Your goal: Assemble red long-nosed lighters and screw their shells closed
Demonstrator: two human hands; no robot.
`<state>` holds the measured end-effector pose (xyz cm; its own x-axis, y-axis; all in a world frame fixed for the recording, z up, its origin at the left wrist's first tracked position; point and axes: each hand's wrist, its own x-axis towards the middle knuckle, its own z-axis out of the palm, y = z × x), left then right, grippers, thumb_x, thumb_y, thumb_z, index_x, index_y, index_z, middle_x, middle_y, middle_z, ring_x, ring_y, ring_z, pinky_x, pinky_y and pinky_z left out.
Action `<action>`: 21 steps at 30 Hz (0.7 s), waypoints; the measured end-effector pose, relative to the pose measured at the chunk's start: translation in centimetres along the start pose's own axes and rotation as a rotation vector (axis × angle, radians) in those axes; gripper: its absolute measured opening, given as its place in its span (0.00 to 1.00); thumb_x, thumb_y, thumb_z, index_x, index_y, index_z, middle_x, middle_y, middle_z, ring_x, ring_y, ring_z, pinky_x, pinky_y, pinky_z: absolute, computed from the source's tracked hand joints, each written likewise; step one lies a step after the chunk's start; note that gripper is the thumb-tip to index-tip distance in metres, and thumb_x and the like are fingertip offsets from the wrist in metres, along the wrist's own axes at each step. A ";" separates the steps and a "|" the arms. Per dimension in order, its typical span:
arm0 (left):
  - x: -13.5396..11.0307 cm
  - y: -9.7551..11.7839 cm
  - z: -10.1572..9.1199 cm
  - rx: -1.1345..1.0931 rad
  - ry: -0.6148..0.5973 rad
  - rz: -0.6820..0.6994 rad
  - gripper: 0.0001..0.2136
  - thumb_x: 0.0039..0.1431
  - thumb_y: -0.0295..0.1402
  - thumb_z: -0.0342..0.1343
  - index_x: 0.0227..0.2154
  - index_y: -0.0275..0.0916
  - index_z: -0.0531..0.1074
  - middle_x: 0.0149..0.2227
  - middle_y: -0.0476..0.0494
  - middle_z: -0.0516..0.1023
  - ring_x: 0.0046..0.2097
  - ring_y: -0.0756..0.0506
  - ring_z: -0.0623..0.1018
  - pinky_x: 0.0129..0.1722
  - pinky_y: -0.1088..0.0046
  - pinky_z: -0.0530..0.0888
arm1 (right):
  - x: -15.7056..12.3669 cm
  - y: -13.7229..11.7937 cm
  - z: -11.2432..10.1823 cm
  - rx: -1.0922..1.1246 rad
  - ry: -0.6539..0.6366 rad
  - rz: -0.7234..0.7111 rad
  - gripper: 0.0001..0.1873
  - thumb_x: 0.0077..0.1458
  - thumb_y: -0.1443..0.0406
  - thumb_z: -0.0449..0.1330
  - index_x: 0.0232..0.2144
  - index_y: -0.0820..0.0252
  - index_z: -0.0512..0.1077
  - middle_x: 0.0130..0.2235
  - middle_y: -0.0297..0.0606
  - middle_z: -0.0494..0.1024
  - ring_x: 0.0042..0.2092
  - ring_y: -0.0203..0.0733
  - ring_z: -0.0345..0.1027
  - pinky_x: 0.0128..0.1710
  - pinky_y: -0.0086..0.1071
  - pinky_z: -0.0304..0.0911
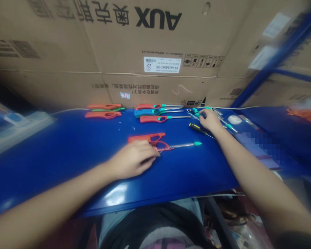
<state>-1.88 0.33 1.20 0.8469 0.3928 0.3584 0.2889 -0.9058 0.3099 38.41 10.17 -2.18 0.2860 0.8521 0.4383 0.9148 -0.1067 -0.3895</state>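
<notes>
Fingers: your left hand (138, 157) curls over an orange-red plastic lighter casing (140, 138), grip hidden; your right hand (209, 120) bends over turquoise-and-silver small parts (195, 111), pinch unclear.
Lighter casing: on the shiny blue tabletop (197, 173), beneath and just beyond the left fingers, the nearer hand; long axis left to right.
Look: looped handle, slim silver metal rod (184, 145) pointing right, turquoise tip (197, 143).

Two hands (136, 155) (209, 120), one screwdriver (197, 129)

A black top (129, 230) carries a pale grey and magenta print (168, 238) on its front, above pale blue-grey trousers (109, 221); a dark, blurred sleeve (298, 240) borders the bare right forearm (256, 176).
</notes>
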 end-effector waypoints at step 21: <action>-0.1 -0.5 0.3 0.023 0.047 -0.042 0.11 0.68 0.31 0.53 0.49 0.42 0.77 0.44 0.43 0.82 0.45 0.45 0.80 0.46 0.67 0.76 | -0.5 -2.0 -2.6 0.094 0.100 0.018 0.09 0.46 0.72 0.57 0.30 0.57 0.73 0.33 0.41 0.82 0.39 0.51 0.76 0.47 0.44 0.67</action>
<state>-2.03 0.69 0.75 0.8124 0.4366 0.3864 0.3339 -0.8917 0.3056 37.14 8.67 0.48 0.3336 0.7946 0.5074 0.8797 -0.0688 -0.4705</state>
